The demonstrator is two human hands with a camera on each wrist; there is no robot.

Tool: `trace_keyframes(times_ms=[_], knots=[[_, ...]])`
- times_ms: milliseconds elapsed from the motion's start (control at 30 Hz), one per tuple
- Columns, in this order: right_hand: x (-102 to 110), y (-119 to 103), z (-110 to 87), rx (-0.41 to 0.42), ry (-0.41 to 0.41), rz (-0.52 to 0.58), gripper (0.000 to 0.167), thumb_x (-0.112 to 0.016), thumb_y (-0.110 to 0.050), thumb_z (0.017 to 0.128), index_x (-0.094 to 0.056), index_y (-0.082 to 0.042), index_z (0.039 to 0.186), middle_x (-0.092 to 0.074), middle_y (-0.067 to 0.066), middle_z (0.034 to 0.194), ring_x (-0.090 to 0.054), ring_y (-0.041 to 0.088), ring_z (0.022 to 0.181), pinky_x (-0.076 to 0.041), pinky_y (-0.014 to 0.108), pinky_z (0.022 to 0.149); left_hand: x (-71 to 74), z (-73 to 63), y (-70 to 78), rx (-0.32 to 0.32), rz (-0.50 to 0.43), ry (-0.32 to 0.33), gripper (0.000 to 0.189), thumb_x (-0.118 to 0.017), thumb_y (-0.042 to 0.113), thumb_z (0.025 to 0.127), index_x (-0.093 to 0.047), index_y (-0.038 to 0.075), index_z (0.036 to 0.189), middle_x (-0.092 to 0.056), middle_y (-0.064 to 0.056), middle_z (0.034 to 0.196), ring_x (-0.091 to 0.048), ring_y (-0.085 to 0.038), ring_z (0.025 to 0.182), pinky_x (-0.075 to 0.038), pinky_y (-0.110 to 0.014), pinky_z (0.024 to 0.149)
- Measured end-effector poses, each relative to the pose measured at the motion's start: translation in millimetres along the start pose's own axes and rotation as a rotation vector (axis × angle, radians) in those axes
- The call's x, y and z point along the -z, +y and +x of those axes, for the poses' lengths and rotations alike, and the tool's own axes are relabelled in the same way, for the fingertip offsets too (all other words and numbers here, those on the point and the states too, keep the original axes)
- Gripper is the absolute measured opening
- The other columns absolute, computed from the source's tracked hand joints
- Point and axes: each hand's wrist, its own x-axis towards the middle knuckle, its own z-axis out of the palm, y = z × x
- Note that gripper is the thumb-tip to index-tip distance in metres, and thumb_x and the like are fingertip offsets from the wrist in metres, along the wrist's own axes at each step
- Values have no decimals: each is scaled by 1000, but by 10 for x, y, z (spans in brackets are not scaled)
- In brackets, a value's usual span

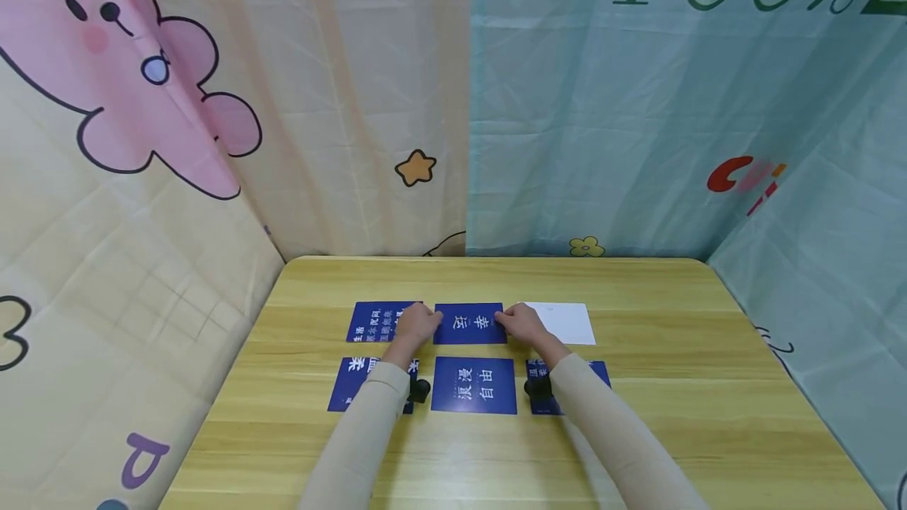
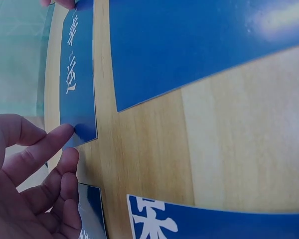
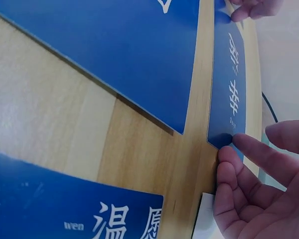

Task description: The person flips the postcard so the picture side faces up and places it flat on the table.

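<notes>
A blue card (image 1: 470,324) with white characters lies on the table in the middle of the back row. My left hand (image 1: 418,323) touches its left end, and my right hand (image 1: 522,323) touches its right end. In the left wrist view, the left index fingertip (image 2: 70,128) rests on the card (image 2: 78,107) near a corner, thumb off the card. The right wrist view shows the right index fingertip (image 3: 237,139) on the card's other end, the remaining fingers bent beside its edge. Neither hand lifts the card.
A blue card (image 1: 368,323) lies back left, partly behind the left hand, and a white card (image 1: 567,323) back right. In front lie three more blue cards: left (image 1: 347,384), middle (image 1: 474,386) and right (image 1: 600,372). The forearms cover parts of the outer two. Printed curtains (image 1: 588,116) enclose the wooden table (image 1: 708,415).
</notes>
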Motion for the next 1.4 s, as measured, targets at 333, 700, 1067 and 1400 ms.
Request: trace_keyframes(times_ms=[333,700,1067,1400], knots=[[-22,-16,-28,10,33,-5,46,-53,-24,93,-42,-12,51,-35,-1,47,-33,13,41,-26,24,42,-51,-15,92,-39,70,14,46,-52,22,88,-36,12,47,-28,3,43,-28,-11,38,-21,-23,37],[210,200,-98,-13,178,68,32,-52,-22,93,-66,2,77,-54,4,62,-44,17,54,-35,28,51,-524,-39,636,-35,-503,-113,30,-51,17,91,-66,-6,102,-67,-11,88,-60,-21,84,-45,-34,78],[674,594,-245,-124,318,201,31,-51,-19,93,-65,8,101,-64,15,82,-55,23,74,-40,29,60,-844,-63,894,67,-750,-199,39,-40,16,94,-51,-13,119,-61,-22,108,-59,-29,100,-46,-34,84],[920,857,-384,-166,486,163,31,-44,-15,91,-62,8,99,-60,20,88,-53,28,74,-42,36,62,-918,-104,961,51,-675,-176,37,-40,17,95,-52,-13,111,-60,-20,94,-58,-27,82,-46,-35,78]])
